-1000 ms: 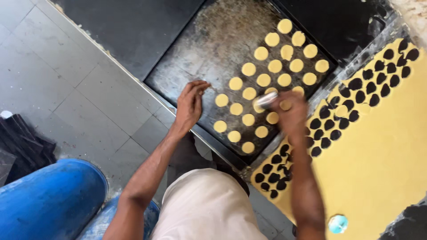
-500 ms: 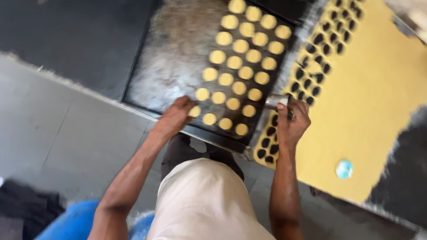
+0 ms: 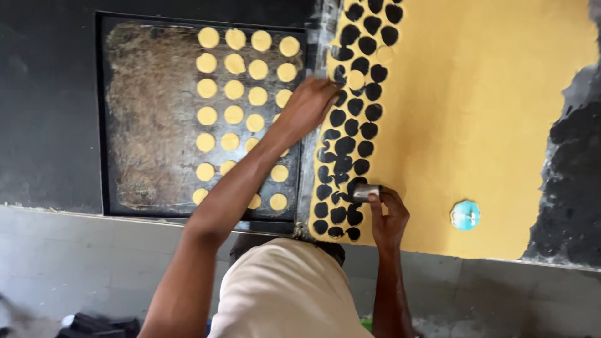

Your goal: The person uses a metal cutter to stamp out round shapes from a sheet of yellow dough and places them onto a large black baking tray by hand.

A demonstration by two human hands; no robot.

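A sheet of yellow dough (image 3: 488, 119) is seen spread over a dark worktop (image 3: 50, 94), with the view taken from above the person at work. A small metal cutter (image 3: 365, 192) is clamped between the fingers of the right hand (image 3: 388, 216) at the near left part of the dough sheet, among rows of dark round holes (image 3: 343, 145) already punched along that left edge. The left hand (image 3: 308, 107) is stretched across to the same edge, farther up the sheet, its fingers drawn together beside a cut disc (image 3: 355, 79) that lies among the holes; whether the disc is actually gripped cannot be told. Just left of the dough sheet a dark baking tray (image 3: 150, 125) is set, its right half filled with rows of cut dough rounds (image 3: 234, 89). A round turquoise object (image 3: 465, 215) is seen resting on the near part of the dough sheet, to the right of the cutter.
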